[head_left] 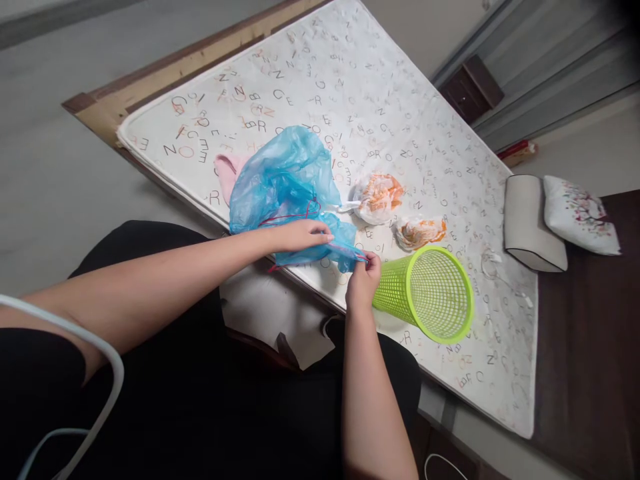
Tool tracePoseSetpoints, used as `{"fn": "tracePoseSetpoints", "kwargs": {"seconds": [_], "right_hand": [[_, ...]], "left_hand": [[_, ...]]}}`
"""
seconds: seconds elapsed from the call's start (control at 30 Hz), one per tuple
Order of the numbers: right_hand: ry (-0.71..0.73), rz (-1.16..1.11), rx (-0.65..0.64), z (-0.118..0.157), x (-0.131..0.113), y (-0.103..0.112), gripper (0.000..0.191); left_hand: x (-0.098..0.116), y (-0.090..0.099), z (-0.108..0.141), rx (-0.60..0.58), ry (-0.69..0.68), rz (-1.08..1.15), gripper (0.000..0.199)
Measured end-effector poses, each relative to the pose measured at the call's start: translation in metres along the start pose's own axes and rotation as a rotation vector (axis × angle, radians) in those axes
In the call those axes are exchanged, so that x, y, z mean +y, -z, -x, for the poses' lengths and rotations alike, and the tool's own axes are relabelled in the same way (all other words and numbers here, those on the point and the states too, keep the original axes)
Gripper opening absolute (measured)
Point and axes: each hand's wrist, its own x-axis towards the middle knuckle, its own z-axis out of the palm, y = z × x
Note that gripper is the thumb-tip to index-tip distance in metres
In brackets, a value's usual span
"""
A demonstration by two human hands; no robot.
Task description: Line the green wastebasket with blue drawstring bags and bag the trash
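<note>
Mattress [295,73]: white, with letters all over, on a wooden bed frame [165,77] in front of you.
Pink cloth [227,175]: at the left, partly under the blue bag.
Blue plastic bag [295,160]: puffed up on the mattress near your side, with a red drawstring [287,217].
Left hand [300,236]: rests on the blue plastic bag; you can't tell if its fingers grip it.
Right hand [367,261]: pinches a narrow end of the same bag.
Crumpled plastic bags [379,198]: two, white and orange, past your hands.
Lime green mesh basket [440,294]: lies on its side, just right of your right hand.
Flowery cushion [577,217]: far right.
</note>
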Motion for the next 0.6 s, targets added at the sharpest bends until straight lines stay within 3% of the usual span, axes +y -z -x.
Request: {"fn": "tracePoseSetpoints", "kwargs": {"seconds": [0.13,0.3,0.47,0.53,0.6], "right_hand": [[-0.03,-0.005,0.058,-0.004,-0.001,0.004,0.023],[-0.023,0.052,0.12,-0.011,0.0,0.01,0.025],[-0.064,0.173,0.073,-0.017,0.003,0.02,0.043],[0.054,0.285,0.041,-0.012,-0.003,0.02,0.053],[0.296,0.413,0.018,0.0,-0.013,0.017,0.059]], "left_hand": [[-0.01,-0.001,-0.001,-0.015,0.019,-0.151,0.042],[-0.026,0.003,-0.006,0.18,0.04,-0.312,0.03],[-0.015,0.014,-0.006,0.329,0.182,-0.25,0.025],[-0.009,0.015,-0.006,0.317,0.211,-0.203,0.026],[-0.007,0.012,-0.006,0.271,0.175,-0.175,0.025]]}}
